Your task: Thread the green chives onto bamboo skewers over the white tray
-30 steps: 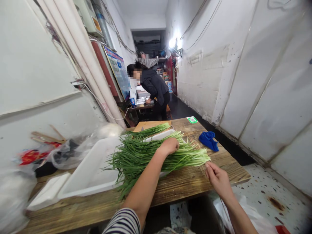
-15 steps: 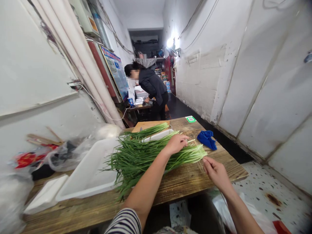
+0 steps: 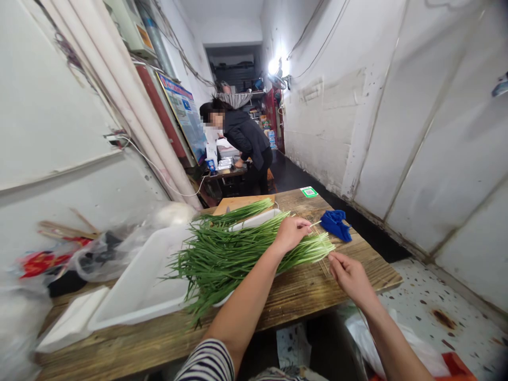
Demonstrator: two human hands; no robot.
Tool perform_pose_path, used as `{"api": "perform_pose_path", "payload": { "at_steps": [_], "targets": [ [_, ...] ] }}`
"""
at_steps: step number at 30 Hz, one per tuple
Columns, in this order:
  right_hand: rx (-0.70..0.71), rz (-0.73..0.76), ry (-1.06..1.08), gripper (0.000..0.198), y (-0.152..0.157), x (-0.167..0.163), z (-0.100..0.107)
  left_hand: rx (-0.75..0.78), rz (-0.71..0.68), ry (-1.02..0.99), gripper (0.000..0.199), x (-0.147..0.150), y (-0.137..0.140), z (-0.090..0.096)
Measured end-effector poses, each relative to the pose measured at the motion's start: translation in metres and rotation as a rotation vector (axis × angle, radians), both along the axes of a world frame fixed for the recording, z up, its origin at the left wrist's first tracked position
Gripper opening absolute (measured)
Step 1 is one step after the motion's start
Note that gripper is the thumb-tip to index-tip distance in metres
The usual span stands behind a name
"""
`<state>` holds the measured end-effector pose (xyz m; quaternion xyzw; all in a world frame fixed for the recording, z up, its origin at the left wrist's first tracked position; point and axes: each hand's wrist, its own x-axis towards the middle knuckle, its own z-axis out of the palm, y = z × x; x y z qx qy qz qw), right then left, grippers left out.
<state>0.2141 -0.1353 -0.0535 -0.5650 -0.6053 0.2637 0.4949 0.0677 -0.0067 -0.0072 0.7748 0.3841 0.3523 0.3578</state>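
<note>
A large heap of green chives [image 3: 230, 254] lies across the wooden table, leaves to the left and pale stem ends to the right. Over its upper right part is my left hand [image 3: 292, 233], closed in a pinch on one pale chive stem [image 3: 316, 224] that points to the right. My right hand [image 3: 349, 272] is at the stem ends of the heap, thumb and forefinger pressed together; what they hold, if anything, is too small to tell. Thin bamboo sticks [image 3: 324, 267] lie by the stem ends, partly covered.
A white tray [image 3: 130, 283] stands left of the heap, with plastic bags [image 3: 95, 259] behind it. A blue cloth [image 3: 335, 225] lies on the wooden table [image 3: 369, 264] at right. Beyond, a person [image 3: 246, 137] in dark clothes bends over another table.
My left hand has moved slightly right and its fingers have closed on a chive stem. My right hand stays by the stem ends. The view has shifted a little.
</note>
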Motion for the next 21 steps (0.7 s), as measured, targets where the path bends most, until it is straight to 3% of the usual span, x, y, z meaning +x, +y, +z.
{"api": "perform_pose_path", "payload": {
  "at_steps": [21],
  "targets": [
    [-0.045, 0.0, 0.049, 0.037, 0.002, 0.0003, -0.0043, -0.049, 0.022, -0.026, 0.024, 0.0009, 0.0037, -0.0059]
  ]
}}
